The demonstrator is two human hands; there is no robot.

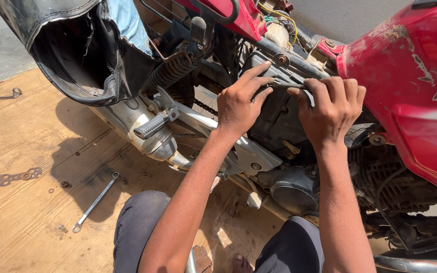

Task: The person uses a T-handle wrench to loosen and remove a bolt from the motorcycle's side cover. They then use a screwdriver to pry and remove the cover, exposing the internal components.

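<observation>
Head view of a person crouched beside a red motorcycle (410, 76): the left hand (238, 103) rests with fingers spread and open on the dark side panel (279, 116) under the frame, its fingertips touching a thin dark rod-like tool (285, 85), while the right hand (332, 108) is curled closed around the other end of that tool, just beside the red fuel tank. A folded footpeg (151, 126) and the coil shock spring (170, 72) lie left of the hands. A combination wrench (95, 202) and a flat metal bracket (17, 176) lie well apart on the wooden floor (21, 232).
</observation>
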